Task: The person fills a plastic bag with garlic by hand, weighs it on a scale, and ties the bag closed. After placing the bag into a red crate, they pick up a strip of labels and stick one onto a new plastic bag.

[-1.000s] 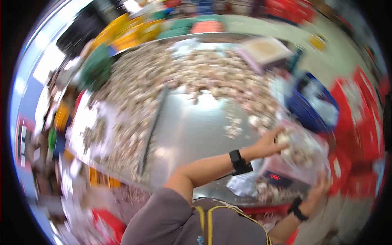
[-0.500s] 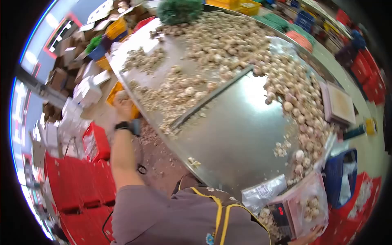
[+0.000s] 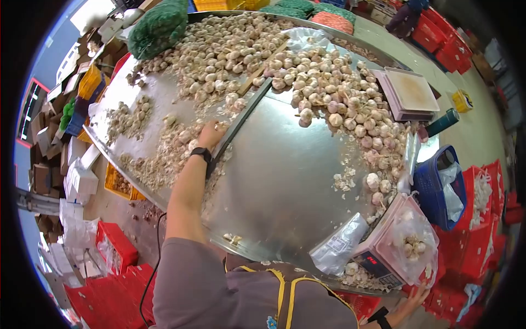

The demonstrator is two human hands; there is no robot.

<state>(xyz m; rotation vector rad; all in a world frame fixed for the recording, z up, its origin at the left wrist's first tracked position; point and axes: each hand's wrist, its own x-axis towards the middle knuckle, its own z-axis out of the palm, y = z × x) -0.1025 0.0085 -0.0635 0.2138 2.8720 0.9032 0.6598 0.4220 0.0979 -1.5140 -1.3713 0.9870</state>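
Observation:
My left hand [image 3: 212, 136] is over the garlic skins and loose bulbs [image 3: 183, 137] on the metal table, beside the dark metal bar [image 3: 241, 123]. Its fingers are curled, and what they hold, if anything, is hidden. At the lower right my right hand [image 3: 418, 298] grips the lower edge of a clear plastic bag [image 3: 408, 227]. That bag lies on a digital scale [image 3: 378, 257] with lit red digits, and several garlic bulbs [image 3: 413, 248] show inside it. A large heap of garlic bulbs [image 3: 350, 104] spreads along the table's right side.
Flat silvery plastic bags [image 3: 339, 244] lie beside the scale. A second scale [image 3: 408, 90] stands at the far right edge, near a blue basket [image 3: 441, 186]. Green net sacks [image 3: 159, 30] rest at the back. A yellow crate [image 3: 120, 183] and red crates [image 3: 118, 296] sit on the left.
My left hand has moved from over the yellow crate, off the table's left edge, onto the garlic skins by the metal bar. My right hand stays by the bag; the view has shifted.

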